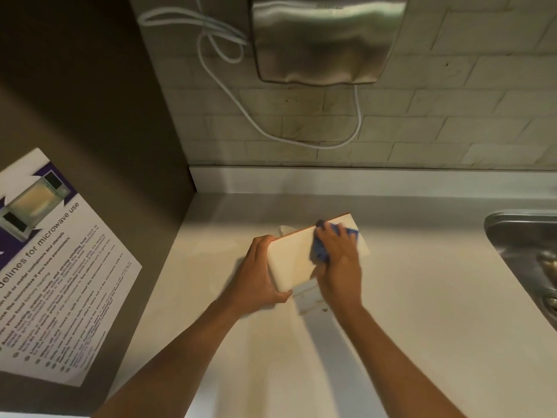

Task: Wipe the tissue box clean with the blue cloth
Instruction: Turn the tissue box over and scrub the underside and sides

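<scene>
Both hands meet the tissue box (294, 260): left hand (259, 277) grips it, right hand (339, 260) presses blue cloth (321, 251).

Dim, warm, yellowish light fills the scene, brightest on the pale counter (391, 312) and falling off toward the dark left wall (90, 101). Soft glare streaks the steel dispenser (325, 37) above. The right hand (339, 260) and the blue cloth (321, 251) are smeared by motion blur. Faint shadows lie under the forearms. Wide-angle distortion bends the wall tiles (452, 125) and the poster (51, 267) near the edges.
</scene>
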### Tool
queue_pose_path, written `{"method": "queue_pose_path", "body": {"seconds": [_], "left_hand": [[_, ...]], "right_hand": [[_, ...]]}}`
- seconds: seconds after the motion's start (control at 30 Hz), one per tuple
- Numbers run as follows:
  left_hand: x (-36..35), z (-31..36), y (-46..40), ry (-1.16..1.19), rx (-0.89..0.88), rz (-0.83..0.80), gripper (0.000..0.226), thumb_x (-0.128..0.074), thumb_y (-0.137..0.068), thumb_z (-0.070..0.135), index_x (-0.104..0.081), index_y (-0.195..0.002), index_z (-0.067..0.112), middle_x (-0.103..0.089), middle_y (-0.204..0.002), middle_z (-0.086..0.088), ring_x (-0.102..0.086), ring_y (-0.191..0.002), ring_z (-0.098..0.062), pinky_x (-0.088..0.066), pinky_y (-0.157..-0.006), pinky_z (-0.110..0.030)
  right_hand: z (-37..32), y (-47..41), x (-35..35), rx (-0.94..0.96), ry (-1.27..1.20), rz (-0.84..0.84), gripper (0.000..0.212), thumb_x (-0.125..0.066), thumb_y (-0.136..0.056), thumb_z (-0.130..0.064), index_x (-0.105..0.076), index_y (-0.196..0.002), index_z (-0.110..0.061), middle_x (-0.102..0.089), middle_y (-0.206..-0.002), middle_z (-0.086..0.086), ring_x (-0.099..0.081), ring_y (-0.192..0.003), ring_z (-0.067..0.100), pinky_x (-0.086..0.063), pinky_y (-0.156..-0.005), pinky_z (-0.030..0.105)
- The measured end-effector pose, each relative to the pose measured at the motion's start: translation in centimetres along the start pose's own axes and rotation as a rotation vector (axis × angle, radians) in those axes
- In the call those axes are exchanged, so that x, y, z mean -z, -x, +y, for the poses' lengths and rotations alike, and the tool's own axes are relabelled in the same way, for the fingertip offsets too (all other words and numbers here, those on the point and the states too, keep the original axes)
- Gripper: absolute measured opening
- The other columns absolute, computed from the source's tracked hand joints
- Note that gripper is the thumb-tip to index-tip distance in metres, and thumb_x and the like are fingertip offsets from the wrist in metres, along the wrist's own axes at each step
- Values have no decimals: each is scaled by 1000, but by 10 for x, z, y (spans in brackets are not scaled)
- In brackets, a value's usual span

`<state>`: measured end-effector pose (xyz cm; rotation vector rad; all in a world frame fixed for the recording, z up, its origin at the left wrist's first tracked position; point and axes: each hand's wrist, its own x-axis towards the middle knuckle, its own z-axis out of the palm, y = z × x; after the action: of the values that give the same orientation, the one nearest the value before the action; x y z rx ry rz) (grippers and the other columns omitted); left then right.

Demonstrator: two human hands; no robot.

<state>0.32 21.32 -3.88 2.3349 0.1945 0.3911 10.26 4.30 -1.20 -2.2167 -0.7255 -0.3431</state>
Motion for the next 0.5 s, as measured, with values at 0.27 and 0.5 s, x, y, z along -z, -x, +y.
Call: {"method": "queue_pose_path", "body": {"seconds": [0.27,0.5], "left_hand": [[5,1,3,-70,0,-3,113,-94,-51,49,-27,-141,39,-32,-131,26,-51,-116,-8,-55,-94,-33],[4,3,3,-88,2,-3,115,-97,-51,45,-29,-143,35,-31,-132,23,-47,-118,-6,-50,-93,-26]], "right_hand": [[24,6,9,204,98,-76,54,-37,-80,-5,-59,-129,-11,-55,-135,7,-47,-128,31,-32,-110,38],[25,-13,11,-87,-26,59,54,-51,-73,9,-62,-122,-10,-58,-128,7,-48,-121,32,-32,-112,43]]}}
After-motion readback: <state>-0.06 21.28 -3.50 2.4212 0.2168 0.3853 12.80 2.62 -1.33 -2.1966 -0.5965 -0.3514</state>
